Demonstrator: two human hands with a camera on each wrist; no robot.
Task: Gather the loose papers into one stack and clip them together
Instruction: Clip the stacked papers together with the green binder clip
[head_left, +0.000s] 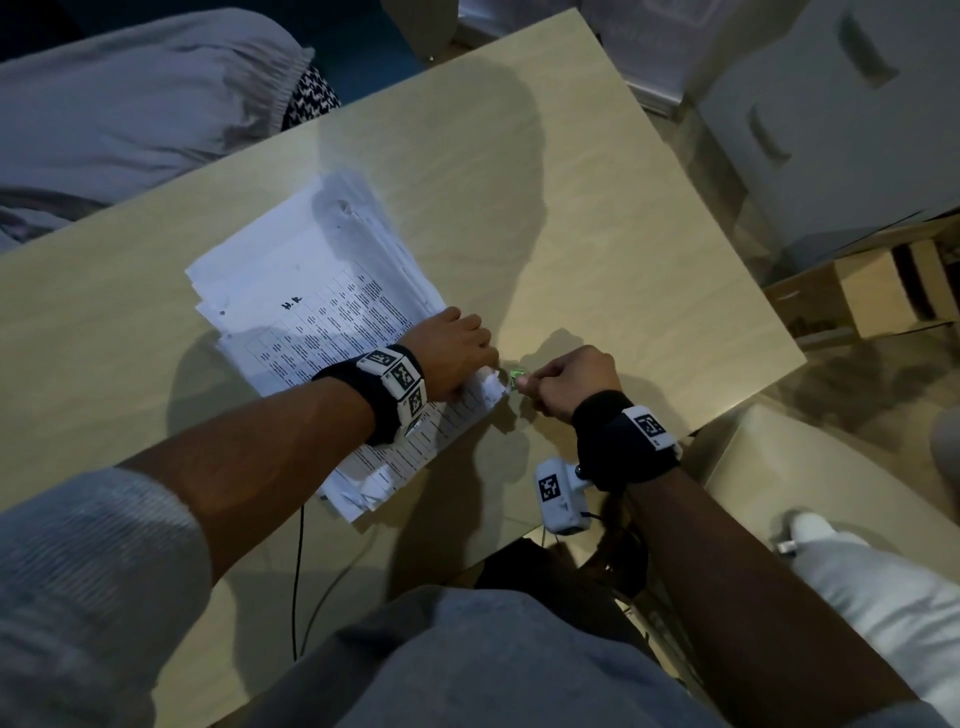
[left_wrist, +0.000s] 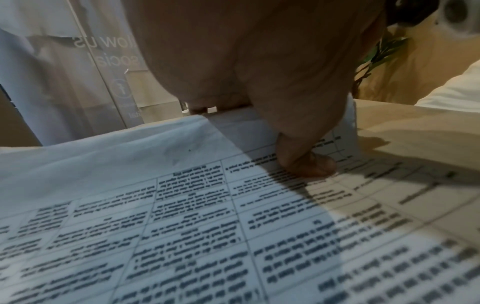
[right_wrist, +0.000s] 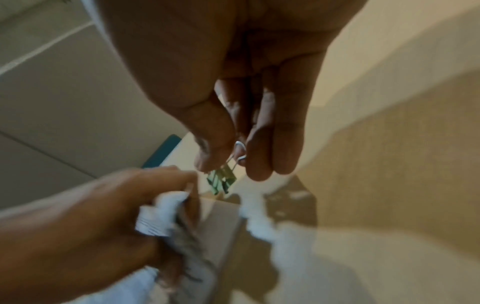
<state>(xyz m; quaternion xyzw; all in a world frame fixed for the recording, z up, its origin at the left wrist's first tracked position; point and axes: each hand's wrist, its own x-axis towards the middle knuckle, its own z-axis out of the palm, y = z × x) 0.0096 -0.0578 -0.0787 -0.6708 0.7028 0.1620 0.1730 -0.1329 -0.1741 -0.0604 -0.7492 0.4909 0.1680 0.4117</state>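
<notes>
A stack of white printed papers (head_left: 311, 312) lies slanted on the pale wooden table (head_left: 597, 234). My left hand (head_left: 457, 358) grips the stack's right corner, with the thumb (left_wrist: 306, 164) pressed on the top sheet (left_wrist: 182, 216) and the corner bunched in the fingers (right_wrist: 166, 214). My right hand (head_left: 566, 384) pinches the wire handles of a green binder clip (head_left: 516, 376) just right of that corner. In the right wrist view the clip (right_wrist: 221, 181) hangs from thumb and fingers, its mouth a short way from the papers and not touching them.
Another person's grey sleeve (head_left: 130, 104) lies at the table's far left. White drawer units (head_left: 831, 130) and an open cardboard box (head_left: 857, 291) stand to the right. Two thin cables (head_left: 298, 571) run over the table's near edge.
</notes>
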